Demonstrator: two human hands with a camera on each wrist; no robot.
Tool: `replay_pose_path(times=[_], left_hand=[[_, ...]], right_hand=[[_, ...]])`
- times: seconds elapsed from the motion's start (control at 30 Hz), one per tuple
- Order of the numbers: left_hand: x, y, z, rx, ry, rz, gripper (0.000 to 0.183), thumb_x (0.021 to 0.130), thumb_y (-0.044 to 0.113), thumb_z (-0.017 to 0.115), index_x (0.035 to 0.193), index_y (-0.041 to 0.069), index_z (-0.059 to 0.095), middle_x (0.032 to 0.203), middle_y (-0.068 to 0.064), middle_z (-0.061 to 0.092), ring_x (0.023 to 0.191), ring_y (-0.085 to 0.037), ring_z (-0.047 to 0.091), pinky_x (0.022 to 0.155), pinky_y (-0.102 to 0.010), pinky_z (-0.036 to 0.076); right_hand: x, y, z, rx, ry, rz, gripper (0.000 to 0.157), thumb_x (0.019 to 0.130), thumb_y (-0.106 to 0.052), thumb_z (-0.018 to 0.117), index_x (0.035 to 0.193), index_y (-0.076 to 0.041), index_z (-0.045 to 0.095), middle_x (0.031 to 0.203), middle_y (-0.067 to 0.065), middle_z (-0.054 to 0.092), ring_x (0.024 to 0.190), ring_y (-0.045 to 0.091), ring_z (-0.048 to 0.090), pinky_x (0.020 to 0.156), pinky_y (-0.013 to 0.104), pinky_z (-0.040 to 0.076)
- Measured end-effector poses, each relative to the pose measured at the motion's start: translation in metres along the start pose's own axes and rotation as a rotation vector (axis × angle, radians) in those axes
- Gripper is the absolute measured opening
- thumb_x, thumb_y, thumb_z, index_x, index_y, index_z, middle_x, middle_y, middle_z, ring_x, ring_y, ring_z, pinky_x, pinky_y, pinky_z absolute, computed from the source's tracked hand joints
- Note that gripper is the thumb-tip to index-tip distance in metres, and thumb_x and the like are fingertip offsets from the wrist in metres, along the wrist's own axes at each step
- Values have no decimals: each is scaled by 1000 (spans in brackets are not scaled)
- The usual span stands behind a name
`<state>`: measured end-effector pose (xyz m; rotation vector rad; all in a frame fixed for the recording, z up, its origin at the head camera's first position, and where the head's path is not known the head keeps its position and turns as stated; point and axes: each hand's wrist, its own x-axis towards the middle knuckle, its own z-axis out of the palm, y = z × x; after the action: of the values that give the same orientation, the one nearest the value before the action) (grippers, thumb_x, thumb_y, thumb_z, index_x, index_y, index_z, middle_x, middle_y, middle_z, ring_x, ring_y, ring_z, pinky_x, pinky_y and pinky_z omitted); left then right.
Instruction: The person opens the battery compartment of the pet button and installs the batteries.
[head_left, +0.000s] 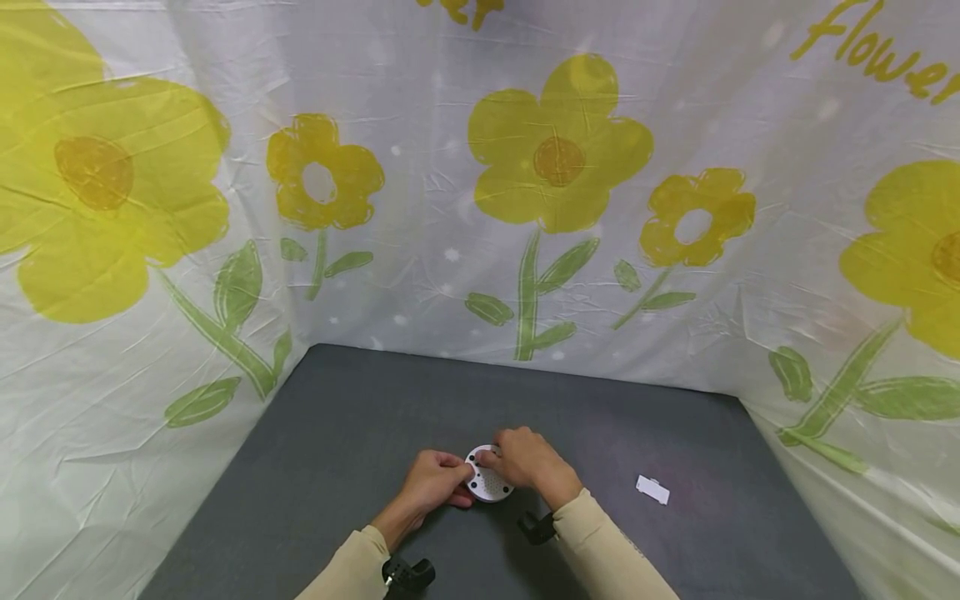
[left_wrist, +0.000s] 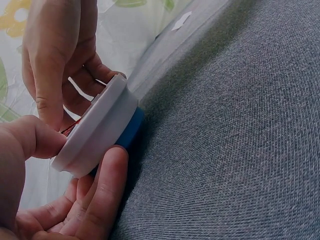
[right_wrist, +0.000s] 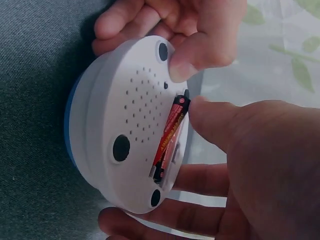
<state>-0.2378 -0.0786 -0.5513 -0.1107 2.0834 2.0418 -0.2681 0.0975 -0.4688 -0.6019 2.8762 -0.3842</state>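
A round white device (head_left: 491, 485) with a blue underside (left_wrist: 131, 129) is held between both hands, its perforated face (right_wrist: 137, 107) turned up. Black round pads and a battery slot show on that face in the right wrist view. One red and black battery (right_wrist: 171, 125) lies slanted in the slot, its upper end raised, over another battery beside it. My left hand (head_left: 435, 481) grips the near-left rim, thumb on the face and fingers beneath. My right hand (head_left: 531, 460) holds the opposite rim with its fingers, the thumb pressing at the slanted battery's raised end.
A small white rectangular cover (head_left: 652, 490) lies to the right on the dark grey table cloth (head_left: 360, 400). White curtains with yellow flowers (head_left: 558, 158) rise along the table's back and sides. Both wrists wear black straps.
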Motion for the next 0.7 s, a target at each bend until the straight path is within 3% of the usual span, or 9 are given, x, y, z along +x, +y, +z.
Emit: replay_pose_path(times=[0.47, 0.7], left_hand=[[0, -1, 0, 9, 1, -3, 25, 83, 11, 66, 101, -7, 68, 83, -12, 73, 65, -20, 73, 60, -34, 64], [-1, 0, -2, 23, -8, -4, 24, 84, 11, 66, 100, -7, 68, 85, -14, 73, 67, -21, 74, 61, -35, 64]], right_hand=[[4, 2, 5, 54, 15, -21, 30, 92, -40, 69, 82, -12, 68, 70, -1, 58, 57, 13, 54, 47, 26, 45], [3, -4, 1, 93, 40, 27, 30, 87, -37, 75, 83, -8, 73, 69, 1, 62, 57, 14, 56, 46, 26, 47]])
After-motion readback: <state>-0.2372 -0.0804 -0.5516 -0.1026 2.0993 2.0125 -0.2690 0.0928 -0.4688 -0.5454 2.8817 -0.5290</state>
